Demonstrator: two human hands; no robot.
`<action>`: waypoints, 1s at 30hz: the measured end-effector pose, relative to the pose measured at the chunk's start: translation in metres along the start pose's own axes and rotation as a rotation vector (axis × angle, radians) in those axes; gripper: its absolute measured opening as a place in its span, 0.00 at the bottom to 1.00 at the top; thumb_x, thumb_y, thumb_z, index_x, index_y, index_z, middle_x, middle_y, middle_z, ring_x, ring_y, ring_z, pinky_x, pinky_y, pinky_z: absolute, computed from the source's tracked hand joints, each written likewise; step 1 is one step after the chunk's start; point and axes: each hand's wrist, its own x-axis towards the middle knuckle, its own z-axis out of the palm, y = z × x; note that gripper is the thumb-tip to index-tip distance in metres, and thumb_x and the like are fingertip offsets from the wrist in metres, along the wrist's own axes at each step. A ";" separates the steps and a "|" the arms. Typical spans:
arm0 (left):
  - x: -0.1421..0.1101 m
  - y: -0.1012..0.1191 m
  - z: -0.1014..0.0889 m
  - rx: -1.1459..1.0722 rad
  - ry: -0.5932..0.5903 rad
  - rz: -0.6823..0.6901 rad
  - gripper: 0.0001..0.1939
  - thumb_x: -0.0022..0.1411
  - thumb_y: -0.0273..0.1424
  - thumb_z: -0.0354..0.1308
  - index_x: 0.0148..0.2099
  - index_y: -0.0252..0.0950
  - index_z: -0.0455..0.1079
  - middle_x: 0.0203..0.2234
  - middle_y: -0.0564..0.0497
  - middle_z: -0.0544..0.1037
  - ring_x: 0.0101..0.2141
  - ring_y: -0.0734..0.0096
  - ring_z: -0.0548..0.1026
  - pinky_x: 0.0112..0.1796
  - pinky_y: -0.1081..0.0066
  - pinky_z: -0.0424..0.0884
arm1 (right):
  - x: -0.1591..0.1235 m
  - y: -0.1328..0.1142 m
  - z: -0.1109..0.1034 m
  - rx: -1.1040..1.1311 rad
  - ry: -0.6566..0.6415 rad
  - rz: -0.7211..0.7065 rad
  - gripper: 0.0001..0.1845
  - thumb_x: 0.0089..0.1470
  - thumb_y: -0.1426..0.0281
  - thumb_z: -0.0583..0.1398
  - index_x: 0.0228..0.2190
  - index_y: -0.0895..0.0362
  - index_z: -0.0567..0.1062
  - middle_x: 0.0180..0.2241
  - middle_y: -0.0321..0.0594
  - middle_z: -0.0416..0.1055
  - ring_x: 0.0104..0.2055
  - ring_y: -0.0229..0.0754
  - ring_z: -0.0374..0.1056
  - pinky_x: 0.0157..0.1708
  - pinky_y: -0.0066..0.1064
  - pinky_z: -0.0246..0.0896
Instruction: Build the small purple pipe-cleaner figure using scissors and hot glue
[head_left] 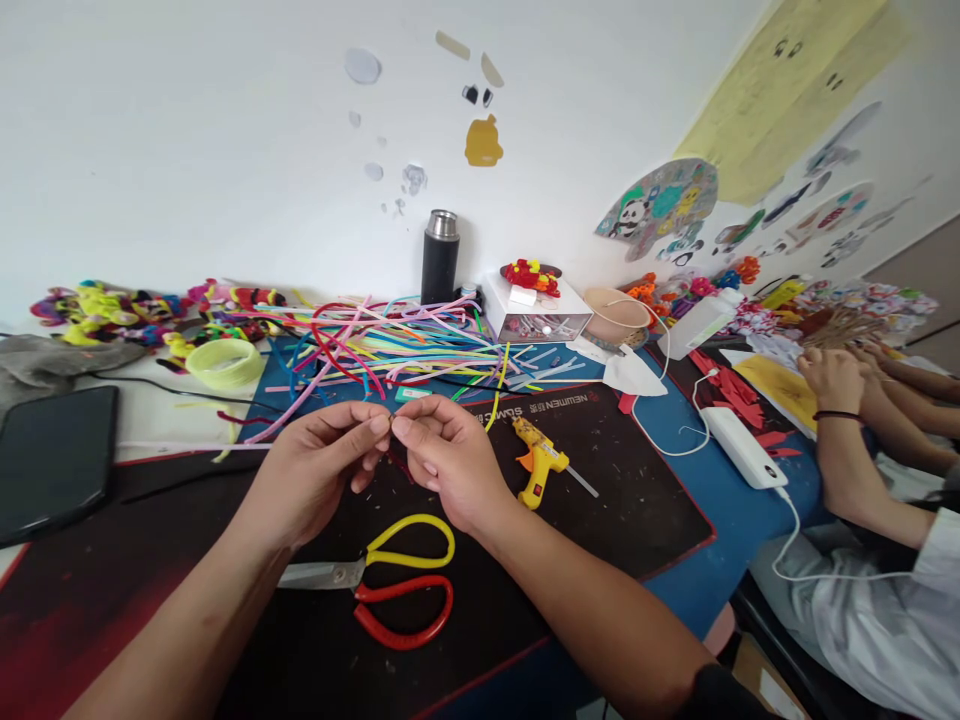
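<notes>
In the head view, my left hand (319, 460) and my right hand (448, 455) meet fingertip to fingertip above the dark mat (615, 530). Both are closed in a pinch on something small, mostly hidden by the fingers; a bit of dark red shows below them. Scissors (405, 583) with one yellow and one red handle lie just below the hands, blades pointing left. Right of my right hand rests a yellow glue gun (541, 462) with a clear glue stick in its back. Beyond the hands spreads a pile of colourful pipe cleaners (375, 345).
A phone (56, 460) and a green tape roll (223, 362) lie left. Behind stand a black thermos (440, 258) and a small drawer box (536, 308). At right are a white power bank (742, 447) with cables, a white bottle (701, 322) and other people's arms (844, 440).
</notes>
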 end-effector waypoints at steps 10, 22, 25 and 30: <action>0.002 -0.003 -0.002 0.040 -0.008 0.023 0.25 0.45 0.52 0.86 0.30 0.37 0.85 0.24 0.51 0.76 0.22 0.75 0.68 0.17 0.77 0.65 | -0.001 0.001 -0.002 -0.020 -0.010 -0.025 0.21 0.53 0.54 0.78 0.36 0.52 0.78 0.18 0.21 0.61 0.16 0.29 0.47 0.18 0.29 0.38; 0.003 -0.002 -0.002 0.079 0.013 0.011 0.26 0.42 0.53 0.87 0.29 0.37 0.86 0.23 0.52 0.78 0.21 0.76 0.69 0.17 0.78 0.65 | 0.000 0.002 -0.005 -0.007 -0.016 -0.037 0.19 0.54 0.55 0.76 0.35 0.53 0.78 0.16 0.20 0.59 0.15 0.29 0.47 0.17 0.27 0.39; 0.002 0.002 0.000 0.072 0.016 -0.033 0.26 0.38 0.51 0.88 0.27 0.37 0.85 0.22 0.52 0.78 0.21 0.76 0.69 0.17 0.79 0.65 | 0.000 0.002 -0.006 -0.009 -0.029 -0.038 0.22 0.52 0.54 0.78 0.35 0.53 0.78 0.16 0.20 0.60 0.15 0.28 0.47 0.16 0.26 0.39; 0.000 0.009 0.002 0.054 0.011 -0.122 0.29 0.30 0.50 0.90 0.26 0.36 0.84 0.20 0.52 0.76 0.20 0.77 0.67 0.16 0.79 0.62 | 0.001 0.000 -0.007 -0.047 -0.048 -0.039 0.24 0.52 0.52 0.79 0.36 0.53 0.78 0.17 0.19 0.60 0.15 0.28 0.47 0.16 0.26 0.41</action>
